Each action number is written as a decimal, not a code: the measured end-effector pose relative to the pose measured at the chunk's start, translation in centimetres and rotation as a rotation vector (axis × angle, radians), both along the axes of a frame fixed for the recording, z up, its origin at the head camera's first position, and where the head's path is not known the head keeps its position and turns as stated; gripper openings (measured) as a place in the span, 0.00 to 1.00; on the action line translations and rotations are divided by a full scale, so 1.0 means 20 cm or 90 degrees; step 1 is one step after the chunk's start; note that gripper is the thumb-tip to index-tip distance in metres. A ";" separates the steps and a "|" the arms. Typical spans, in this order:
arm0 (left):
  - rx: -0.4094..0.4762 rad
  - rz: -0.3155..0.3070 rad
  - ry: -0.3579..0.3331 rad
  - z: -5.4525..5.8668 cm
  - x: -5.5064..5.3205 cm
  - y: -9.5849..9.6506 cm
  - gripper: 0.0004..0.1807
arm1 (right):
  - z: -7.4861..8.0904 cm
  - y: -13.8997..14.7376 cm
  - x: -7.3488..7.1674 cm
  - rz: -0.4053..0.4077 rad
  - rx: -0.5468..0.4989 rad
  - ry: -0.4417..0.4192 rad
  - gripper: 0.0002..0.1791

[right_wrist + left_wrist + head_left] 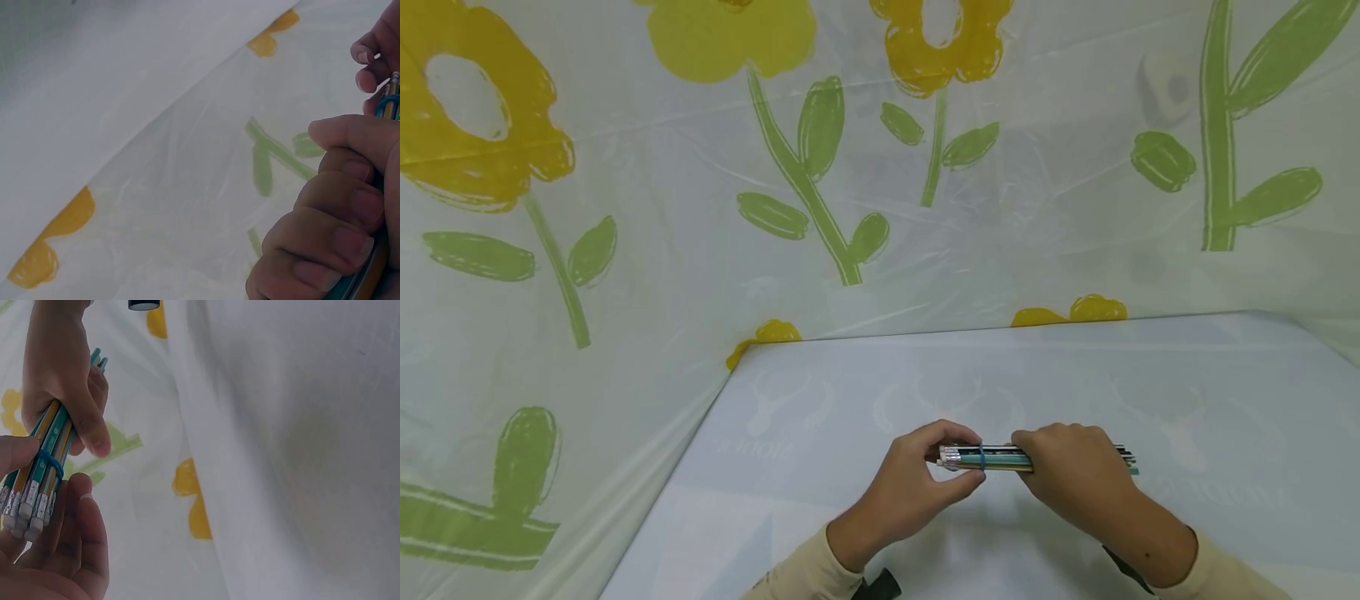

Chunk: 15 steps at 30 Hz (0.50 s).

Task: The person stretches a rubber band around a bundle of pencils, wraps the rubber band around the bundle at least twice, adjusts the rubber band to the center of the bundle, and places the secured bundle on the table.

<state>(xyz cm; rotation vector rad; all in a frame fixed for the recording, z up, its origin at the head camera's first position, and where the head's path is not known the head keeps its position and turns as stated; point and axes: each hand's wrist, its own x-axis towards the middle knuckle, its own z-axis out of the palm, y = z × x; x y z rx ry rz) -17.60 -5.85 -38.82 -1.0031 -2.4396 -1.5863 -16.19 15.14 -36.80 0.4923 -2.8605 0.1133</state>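
A bundle of pencils point(1006, 459), green, yellow and dark, lies across both hands just above the table. Its white erasers point(25, 522) and silver ferrules face left. Around the bundle, close to the ferrules, runs a blue rubber band point(51, 464). My right hand point(1078, 471) grips the pencils around their middle, fingers curled, and the far ends stick out beyond it. With thumb and fingertips at opposite sides of the band, my left hand point(910, 482) pinches it at the eraser end. The right wrist view shows the curled right fingers point(331, 231) hiding most of the bundle.
The white table point(820, 400) has a faint printed pattern. Behind it and to the left hangs a pale curtain point(670, 208) with yellow flowers and green stems. A dark cylindrical piece point(877, 585) shows by the left wrist.
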 end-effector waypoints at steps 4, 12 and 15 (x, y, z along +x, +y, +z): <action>0.001 -0.005 -0.016 0.00 0.01 0.00 0.16 | -0.01 0.00 0.01 0.011 -0.009 0.018 0.12; 0.005 -0.015 -0.014 -0.01 0.02 0.01 0.16 | -0.02 0.00 0.01 0.018 -0.011 0.043 0.15; 0.002 -0.014 -0.003 -0.01 0.02 0.01 0.16 | -0.02 0.00 0.01 0.019 -0.010 0.043 0.15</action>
